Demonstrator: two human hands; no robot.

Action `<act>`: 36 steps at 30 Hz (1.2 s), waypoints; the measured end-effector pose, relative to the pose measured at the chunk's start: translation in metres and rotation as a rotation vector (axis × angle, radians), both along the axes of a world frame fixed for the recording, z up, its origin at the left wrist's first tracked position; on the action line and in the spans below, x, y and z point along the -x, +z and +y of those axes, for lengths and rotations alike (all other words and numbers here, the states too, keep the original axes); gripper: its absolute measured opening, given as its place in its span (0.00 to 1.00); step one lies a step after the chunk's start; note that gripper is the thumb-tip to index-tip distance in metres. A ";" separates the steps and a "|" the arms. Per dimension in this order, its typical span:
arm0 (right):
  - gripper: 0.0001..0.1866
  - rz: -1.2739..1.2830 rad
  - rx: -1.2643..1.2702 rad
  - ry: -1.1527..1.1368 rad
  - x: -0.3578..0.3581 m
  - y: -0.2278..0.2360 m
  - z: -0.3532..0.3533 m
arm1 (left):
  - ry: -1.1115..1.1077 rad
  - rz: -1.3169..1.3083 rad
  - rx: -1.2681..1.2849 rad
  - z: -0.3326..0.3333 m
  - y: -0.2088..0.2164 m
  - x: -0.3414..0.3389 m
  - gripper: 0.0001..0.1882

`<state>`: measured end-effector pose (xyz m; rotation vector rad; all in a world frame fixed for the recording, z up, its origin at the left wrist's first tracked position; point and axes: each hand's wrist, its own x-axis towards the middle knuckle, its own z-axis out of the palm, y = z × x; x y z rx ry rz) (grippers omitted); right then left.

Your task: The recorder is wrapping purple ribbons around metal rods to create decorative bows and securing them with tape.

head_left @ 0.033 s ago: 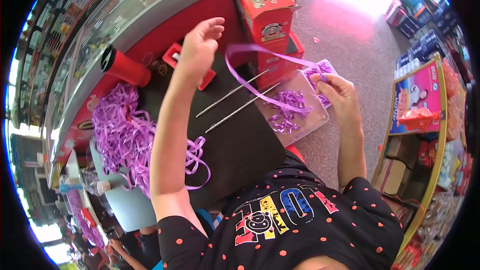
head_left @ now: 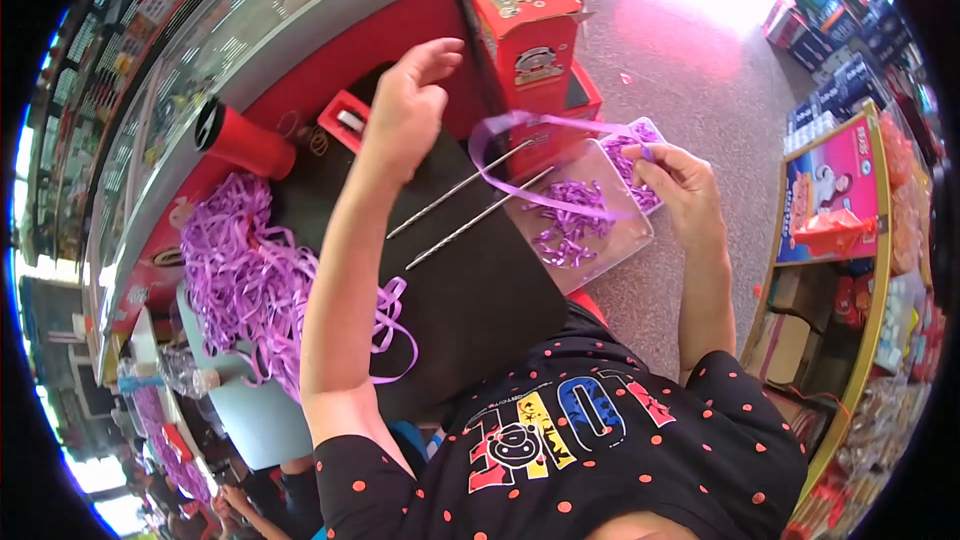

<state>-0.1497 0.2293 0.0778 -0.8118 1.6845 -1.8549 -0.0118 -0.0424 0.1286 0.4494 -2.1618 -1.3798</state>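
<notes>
The wearer's black shirt with red dots (head_left: 640, 465) occupies the lower edge, and both bare forearms extend from its sleeves. The right hand (head_left: 682, 185) is in a pinch grip: thumb and fingertips grasp one end of a purple ribbon strip (head_left: 575, 124). The strip extends leftward from this grip as a loose loop, slightly blurred, and curves back above a clear tray (head_left: 612, 254). The left hand (head_left: 412, 108) is released: it is raised, fingers loosely bent and apart from the thumb, with the loop near it but not touching. Below lies a black tabletop (head_left: 480, 310). Two twisted metal rods (head_left: 462, 189) lie on it side by side, roughly parallel, their far ends pointing toward the tray. The tray is at the tabletop's right edge and contains short purple pieces (head_left: 572, 215); a second container (head_left: 655, 130) with similar pieces is just beyond it. A tangled heap of purple ribbon (head_left: 245, 285) lies to the left, partly behind the left forearm. Farther out are a red cylinder with a black end (head_left: 250, 143), an open red box (head_left: 338, 112) partly covered by the left arm, and a tall red carton (head_left: 535, 25). A glass display counter (head_left: 265, 25) borders the upper left; a shelf unit with a poster panel (head_left: 812, 175) stands at right.
</notes>
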 end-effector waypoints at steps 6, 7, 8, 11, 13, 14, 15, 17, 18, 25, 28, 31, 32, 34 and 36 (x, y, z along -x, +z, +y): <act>0.10 0.568 -0.354 0.031 0.018 0.017 0.005 | -0.580 0.061 -0.382 0.084 -0.021 0.051 0.19; 0.10 0.569 -0.355 0.032 0.018 0.020 0.004 | -0.652 0.077 -0.267 0.087 -0.025 0.057 0.20; 0.10 0.623 -0.358 0.032 0.018 0.022 0.003 | -0.697 -0.002 -0.358 0.090 -0.030 0.061 0.19; 0.10 0.652 -0.366 0.014 0.021 0.020 0.002 | -0.645 -0.055 -0.267 0.090 -0.045 0.073 0.16; 0.10 0.622 -0.374 -0.007 0.024 0.018 0.003 | -0.677 -0.205 -0.564 0.086 -0.048 0.075 0.12; 0.10 0.626 -0.380 -0.010 0.026 0.018 0.004 | -0.677 -0.209 -0.568 0.083 -0.047 0.075 0.12; 0.10 0.630 -0.386 -0.013 0.028 0.017 0.004 | -0.699 -0.233 -0.532 0.079 -0.046 0.075 0.11; 0.10 0.608 -0.380 0.011 0.029 0.013 0.003 | -0.708 -0.264 -0.494 0.070 -0.051 0.076 0.11; 0.09 0.591 -0.371 0.033 0.029 0.012 0.000 | -0.703 -0.266 -0.497 0.064 -0.057 0.078 0.11; 0.12 0.130 -0.239 0.078 0.048 -0.047 -0.043 | -0.622 -0.244 -0.186 0.029 -0.072 0.085 0.12; 0.11 -0.086 -0.195 0.186 0.047 -0.082 -0.066 | -0.582 -0.306 0.109 0.011 -0.078 0.083 0.15; 0.12 -0.331 -0.070 0.336 0.034 -0.104 -0.082 | -0.566 -0.454 0.319 -0.007 -0.079 0.067 0.15; 0.14 -0.384 -0.050 0.390 0.030 -0.109 -0.086 | -0.543 -0.513 0.530 -0.009 -0.076 0.061 0.15; 0.13 -0.445 -0.080 0.424 0.022 -0.116 -0.092 | -0.533 -0.640 0.502 -0.010 -0.073 0.051 0.14; 0.13 -0.570 -0.010 0.420 0.013 -0.123 -0.099 | -0.466 -0.689 0.575 -0.011 -0.071 0.040 0.15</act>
